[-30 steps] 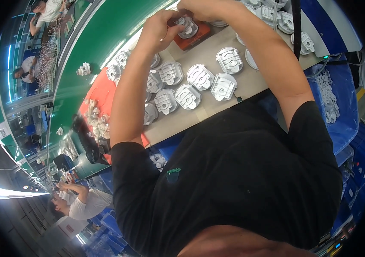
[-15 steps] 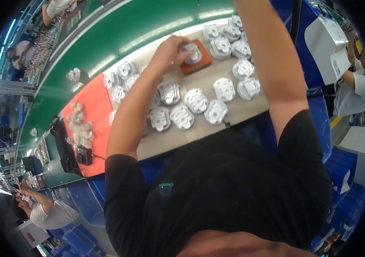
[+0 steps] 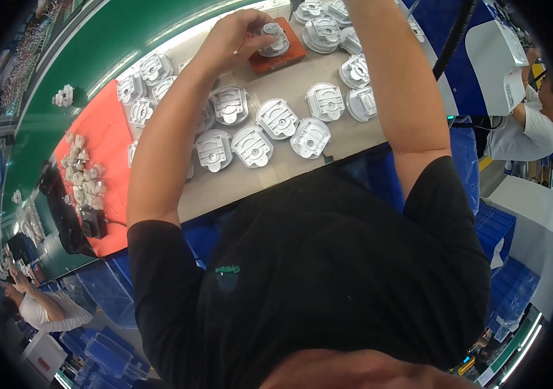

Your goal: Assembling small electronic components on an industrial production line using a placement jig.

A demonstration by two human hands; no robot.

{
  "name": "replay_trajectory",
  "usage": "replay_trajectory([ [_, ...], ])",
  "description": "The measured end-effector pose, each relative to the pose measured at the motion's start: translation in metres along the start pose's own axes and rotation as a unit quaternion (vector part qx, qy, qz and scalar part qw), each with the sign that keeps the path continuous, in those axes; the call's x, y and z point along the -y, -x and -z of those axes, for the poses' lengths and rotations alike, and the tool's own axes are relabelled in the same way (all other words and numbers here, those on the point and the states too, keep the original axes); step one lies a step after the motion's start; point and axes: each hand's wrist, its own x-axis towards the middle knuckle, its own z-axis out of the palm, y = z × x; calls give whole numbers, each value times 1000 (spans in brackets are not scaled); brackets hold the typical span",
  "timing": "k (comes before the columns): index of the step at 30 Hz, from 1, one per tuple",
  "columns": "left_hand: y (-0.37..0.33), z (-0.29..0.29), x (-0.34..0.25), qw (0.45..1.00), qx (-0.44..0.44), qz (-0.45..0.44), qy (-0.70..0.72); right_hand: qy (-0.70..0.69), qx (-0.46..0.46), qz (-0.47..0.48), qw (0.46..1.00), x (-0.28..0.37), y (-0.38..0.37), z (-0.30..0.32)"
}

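My left hand is closed around a round white plastic part, thumb on the near side and fingers on the far side. That part rests on an orange-red block on the beige work mat. Beyond the upper edge of the picture, my right hand is hidden; only its forearm shows. Several similar round white plastic housings lie around the block, among them one housing on the near side and a stacked one between the block and my right forearm.
At the left, a red mat bears a pile of small off-white parts and a small black box. A black cable hangs right of my right forearm. Co-workers sit at both sides. Blue crates stand lower right.
The whole view has shifted, so the bench now appears higher and further left. My left hand stays on the white part on the block.
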Motion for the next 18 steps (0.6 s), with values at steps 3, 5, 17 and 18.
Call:
replay_trajectory([
  [3, 2, 2, -12, 999, 12, 28, -11, -23, 26, -38, 999, -3, 15, -4],
  [5, 0, 1, -14, 998, 26, 55, -32, -28, 18, -55, 998, -5, 20, -3],
  [17, 1, 3, -5, 999, 17, 22, -16, -76, 45, -54, 995, -9, 22, -6],
  [18, 1, 4, -5, 999, 20, 31, -4, -67, 56, -68, 994, -8, 22, -4],
])
